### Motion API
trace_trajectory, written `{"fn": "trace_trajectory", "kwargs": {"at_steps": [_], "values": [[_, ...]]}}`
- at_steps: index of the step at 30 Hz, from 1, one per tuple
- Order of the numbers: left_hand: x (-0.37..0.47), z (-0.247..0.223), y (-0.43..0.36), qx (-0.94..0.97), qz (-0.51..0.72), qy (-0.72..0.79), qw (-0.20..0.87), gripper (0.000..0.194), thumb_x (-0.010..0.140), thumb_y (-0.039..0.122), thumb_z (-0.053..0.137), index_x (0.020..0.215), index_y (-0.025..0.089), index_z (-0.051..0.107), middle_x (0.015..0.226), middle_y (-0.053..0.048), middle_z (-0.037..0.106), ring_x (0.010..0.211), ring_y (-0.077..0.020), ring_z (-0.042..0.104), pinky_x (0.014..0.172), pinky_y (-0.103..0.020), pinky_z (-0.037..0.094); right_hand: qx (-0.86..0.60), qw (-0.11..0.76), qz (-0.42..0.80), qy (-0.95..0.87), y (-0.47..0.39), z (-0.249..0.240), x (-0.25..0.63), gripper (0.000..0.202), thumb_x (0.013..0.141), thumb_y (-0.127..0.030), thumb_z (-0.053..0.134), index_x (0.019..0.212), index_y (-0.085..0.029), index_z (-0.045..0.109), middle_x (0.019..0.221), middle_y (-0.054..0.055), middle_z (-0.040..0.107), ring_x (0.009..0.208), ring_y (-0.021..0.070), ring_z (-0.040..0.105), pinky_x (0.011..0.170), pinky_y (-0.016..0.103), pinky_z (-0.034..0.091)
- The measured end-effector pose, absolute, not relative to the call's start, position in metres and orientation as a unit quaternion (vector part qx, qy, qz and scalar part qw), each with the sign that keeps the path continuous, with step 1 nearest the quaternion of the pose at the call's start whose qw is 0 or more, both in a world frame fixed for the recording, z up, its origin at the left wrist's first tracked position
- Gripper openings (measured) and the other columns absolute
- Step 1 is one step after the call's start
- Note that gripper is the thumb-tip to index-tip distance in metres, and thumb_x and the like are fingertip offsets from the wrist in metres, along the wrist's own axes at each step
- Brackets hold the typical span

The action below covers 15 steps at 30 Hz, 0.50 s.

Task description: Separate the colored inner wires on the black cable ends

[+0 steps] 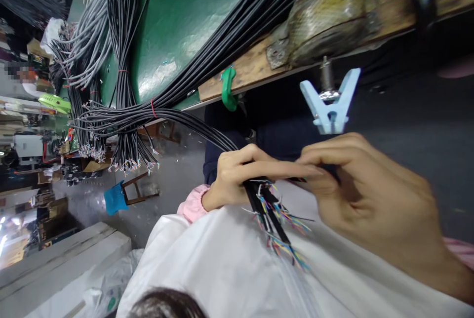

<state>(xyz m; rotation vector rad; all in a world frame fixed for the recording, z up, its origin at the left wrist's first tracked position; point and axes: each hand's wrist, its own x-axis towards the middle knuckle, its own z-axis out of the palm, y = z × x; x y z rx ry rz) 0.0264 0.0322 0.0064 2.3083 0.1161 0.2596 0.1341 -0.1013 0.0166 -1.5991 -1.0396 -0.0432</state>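
Cables (pixel 207 133) in black covering are held by the person who works in front of me, inside the closed left hand (pixel 231 175), and their stripped ends with coloured wires (pixel 283 212) come out below it, over the white cloth (pixel 192 258) on the person's body. The right hand (pixel 314 172) makes a narrow pinch at the extended finger of the left one, and a small dark wire end shows between the two hands; I cannot tell if the right fingertips grip it. Just beside the right hand is a light blue clip (pixel 331 105), below a wrapped device (pixel 329 17) on the wooden board (pixel 252 63). A green clamp (pixel 228 89) sits at the edge of this board. The held cables run back to a bundle with a red tie (pixel 153 108). On the green tabletop (pixel 185 21) lie more black bundles (pixel 122 26) and also grey cables (pixel 91 31). Farther away, a blue seat (pixel 115 198) stands on the floor (pixel 166 160).
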Motion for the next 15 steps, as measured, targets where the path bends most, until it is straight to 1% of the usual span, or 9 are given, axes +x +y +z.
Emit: {"fn": "trace_trajectory", "kwargs": {"at_steps": [2,4,6,8,11,13,15], "values": [[0.025,0.015,0.037,0.903,0.148,0.011,0.403,0.047,0.105,0.048,0.044,0.093,0.021,0.08,0.083,0.0,0.068,0.063,-0.0054,0.06,0.061,-0.019,0.055,-0.677,0.578,-0.043,-0.454,-0.099,0.015,0.136,0.016,0.097,-0.012,0.053,0.091,-0.026,0.053,0.078,0.0,0.063,0.069,0.0156,0.061,0.056,0.031,0.046],[0.024,0.02,0.04,0.905,0.131,-0.018,0.404,0.047,0.106,0.046,0.042,0.091,0.021,0.079,0.085,0.0,0.068,0.066,-0.0054,0.063,0.062,-0.019,0.055,-0.679,0.566,-0.075,-0.462,-0.098,0.015,0.136,0.017,0.095,-0.01,0.054,0.091,-0.026,0.053,0.078,0.001,0.064,0.07,0.016,0.062,0.058,0.032,0.047],[0.024,0.016,0.043,0.907,0.111,-0.038,0.404,0.054,0.107,0.049,0.036,0.089,0.021,0.079,0.087,-0.002,0.069,0.07,-0.0071,0.065,0.064,-0.02,0.056,-0.688,0.557,-0.088,-0.458,-0.098,0.015,0.136,0.018,0.094,-0.01,0.056,0.09,-0.027,0.054,0.079,0.001,0.066,0.07,0.0167,0.063,0.06,0.034,0.048],[0.024,0.004,0.045,0.9,0.12,-0.056,0.415,0.06,0.107,0.053,0.031,0.086,0.022,0.079,0.088,-0.004,0.072,0.071,-0.0081,0.066,0.063,-0.021,0.056,-0.691,0.558,-0.095,-0.45,-0.098,0.015,0.135,0.018,0.093,-0.01,0.058,0.089,-0.027,0.054,0.078,0.0,0.066,0.069,0.017,0.063,0.059,0.034,0.048],[0.023,-0.013,0.048,0.895,0.126,-0.073,0.421,0.069,0.104,0.062,0.028,0.077,0.023,0.079,0.083,-0.005,0.073,0.068,-0.0098,0.065,0.059,-0.022,0.055,-0.703,0.577,-0.112,-0.401,-0.1,0.017,0.132,0.019,0.092,-0.01,0.058,0.085,-0.028,0.055,0.077,0.0,0.063,0.068,0.0168,0.061,0.057,0.034,0.047],[0.022,-0.018,0.049,0.906,0.091,-0.072,0.406,0.071,0.102,0.066,0.03,0.071,0.022,0.077,0.076,-0.006,0.071,0.066,-0.0112,0.065,0.06,-0.024,0.056,-0.721,0.587,-0.079,-0.36,-0.101,0.019,0.131,0.02,0.095,-0.011,0.056,0.086,-0.029,0.057,0.08,-0.001,0.062,0.069,0.0171,0.061,0.059,0.034,0.047],[0.021,-0.018,0.049,0.916,0.07,-0.068,0.389,0.071,0.101,0.067,0.032,0.069,0.022,0.076,0.073,-0.005,0.068,0.065,-0.0112,0.065,0.062,-0.024,0.056,-0.724,0.586,-0.02,-0.364,-0.104,0.022,0.13,0.021,0.097,-0.012,0.055,0.091,-0.032,0.06,0.087,-0.001,0.065,0.073,0.0178,0.064,0.063,0.036,0.049]]}}
